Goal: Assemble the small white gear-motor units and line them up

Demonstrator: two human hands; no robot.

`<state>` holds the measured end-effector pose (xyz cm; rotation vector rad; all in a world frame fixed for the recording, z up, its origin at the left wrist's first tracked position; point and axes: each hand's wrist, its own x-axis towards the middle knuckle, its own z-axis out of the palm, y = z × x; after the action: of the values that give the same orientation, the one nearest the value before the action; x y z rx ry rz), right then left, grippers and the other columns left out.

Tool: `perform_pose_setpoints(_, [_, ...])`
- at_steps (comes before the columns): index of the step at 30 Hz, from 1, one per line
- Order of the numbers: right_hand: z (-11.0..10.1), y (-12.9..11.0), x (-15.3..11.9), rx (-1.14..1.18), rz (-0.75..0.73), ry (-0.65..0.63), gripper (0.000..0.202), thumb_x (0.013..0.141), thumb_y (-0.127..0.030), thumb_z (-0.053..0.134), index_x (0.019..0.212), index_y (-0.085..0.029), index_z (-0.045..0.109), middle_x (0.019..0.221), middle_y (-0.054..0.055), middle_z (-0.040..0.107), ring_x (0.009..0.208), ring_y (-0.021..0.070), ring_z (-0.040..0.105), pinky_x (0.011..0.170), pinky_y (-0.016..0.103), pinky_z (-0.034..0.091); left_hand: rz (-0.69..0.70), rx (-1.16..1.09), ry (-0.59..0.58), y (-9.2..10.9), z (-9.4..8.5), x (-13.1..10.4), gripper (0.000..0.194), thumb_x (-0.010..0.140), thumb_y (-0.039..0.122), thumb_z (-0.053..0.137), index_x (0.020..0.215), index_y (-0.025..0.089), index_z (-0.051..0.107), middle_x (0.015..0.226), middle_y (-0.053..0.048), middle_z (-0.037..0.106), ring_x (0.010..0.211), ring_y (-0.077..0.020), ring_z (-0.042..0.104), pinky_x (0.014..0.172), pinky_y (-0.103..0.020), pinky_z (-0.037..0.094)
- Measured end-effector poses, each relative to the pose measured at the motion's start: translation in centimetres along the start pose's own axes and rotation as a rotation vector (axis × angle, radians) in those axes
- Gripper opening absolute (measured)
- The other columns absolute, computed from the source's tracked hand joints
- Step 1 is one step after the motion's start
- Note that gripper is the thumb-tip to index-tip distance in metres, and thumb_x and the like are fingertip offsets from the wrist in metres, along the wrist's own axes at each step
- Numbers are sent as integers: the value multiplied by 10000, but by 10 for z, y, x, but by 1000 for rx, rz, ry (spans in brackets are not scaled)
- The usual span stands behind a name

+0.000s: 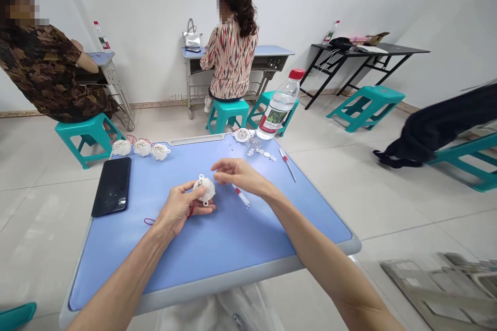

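My left hand [181, 206] is closed around a white round plastic casing [207, 190] with a small ringed tab at each end. The thumb presses on its face. A red wire loop [149, 221] trails out beside the wrist. Just to the right, my right hand [236, 172] hovers with bent fingers, thumb and forefinger slightly apart. Nothing shows between them, though a tiny part could be hidden. Below that hand is a screwdriver [243, 197] with a clear handle and red collar, its shaft partly hidden by the hand.
Three similar casings [142, 148] with red wires stand at the far left, near a black phone [112, 186]. Farther right are another casing [242, 135], small white discs [266, 154], a water bottle [276, 108] and a second screwdriver [288, 164]. Two people sit at desks beyond.
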<state>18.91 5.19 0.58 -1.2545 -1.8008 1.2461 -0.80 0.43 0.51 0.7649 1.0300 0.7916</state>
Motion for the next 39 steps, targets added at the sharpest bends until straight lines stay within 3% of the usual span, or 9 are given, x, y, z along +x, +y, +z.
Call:
perform_pose_setpoints(2, [-17, 4, 12, -414, 55, 288, 169, 813, -297, 588, 897, -173, 665, 793, 30, 689, 729, 153, 641, 695, 259, 495, 13, -33, 10, -1, 0, 1, 310, 730, 257, 734, 974, 77, 670, 804, -120, 703, 704, -211, 704, 618, -277, 602])
perform_pose_setpoints(3, [-26, 7, 19, -499, 90, 381, 155, 819, -245, 566, 899, -162, 671, 834, 51, 696, 783, 169, 643, 747, 278, 485, 22, -47, 14, -1, 0, 1, 298, 728, 255, 736, 957, 76, 672, 807, -120, 703, 710, -211, 703, 622, -281, 604])
perform_pose_setpoints(7, [-47, 17, 45, -691, 199, 516, 200, 809, -147, 508, 886, -150, 693, 917, 106, 689, 931, 246, 621, 829, 354, 438, 36, -72, 45, -3, 1, 2, 279, 717, 248, 744, 923, 75, 669, 783, -116, 700, 708, -210, 700, 623, -293, 606])
perform_pose_setpoints(13, [-37, 23, 59, -883, 322, 512, 233, 824, -272, 570, 918, -112, 711, 968, 189, 665, 998, 327, 591, 785, 388, 434, 37, -80, 62, -3, 2, 2, 282, 733, 243, 730, 935, 61, 658, 776, -126, 698, 716, -217, 703, 633, -295, 606])
perform_pose_setpoints(18, [-32, 23, 61, -969, 349, 490, 269, 844, -288, 561, 939, -87, 711, 996, 219, 651, 1082, 366, 535, 794, 406, 431, 30, -78, 71, -2, 2, 2, 272, 748, 242, 716, 939, 58, 652, 774, -127, 699, 714, -215, 705, 634, -285, 605])
perform_pose_setpoints(25, [-31, 26, 62, -1015, 344, 451, 263, 874, -250, 524, 983, -95, 706, 986, 215, 648, 1070, 354, 537, 775, 398, 436, 42, -94, 91, -4, 2, 2, 285, 736, 256, 729, 928, 60, 651, 731, -117, 694, 688, -214, 707, 630, -284, 603])
perform_pose_setpoints(33, [-26, 28, 59, -1019, 235, 387, 244, 881, -130, 476, 1005, -41, 668, 1041, 269, 635, 1080, 362, 527, 811, 401, 408, 50, -97, 97, -5, 1, 1, 252, 771, 236, 688, 944, 60, 635, 739, -118, 694, 695, -211, 707, 637, -280, 599])
perform_pose_setpoints(36, [-28, 22, 50, -971, 191, 356, 228, 891, -151, 467, 942, -73, 676, 940, 223, 675, 970, 315, 596, 786, 366, 404, 50, -110, 100, -5, 2, 1, 236, 780, 219, 675, 945, 58, 628, 745, -118, 691, 703, -208, 705, 631, -278, 599])
perform_pose_setpoints(39, [-29, 14, 35, -894, 108, 317, 182, 878, -211, 508, 872, -154, 681, 841, 101, 702, 846, 224, 633, 756, 301, 411, 48, -123, 110, -4, 4, 0, 217, 783, 203, 668, 936, 57, 624, 738, -117, 688, 700, -206, 703, 613, -271, 597])
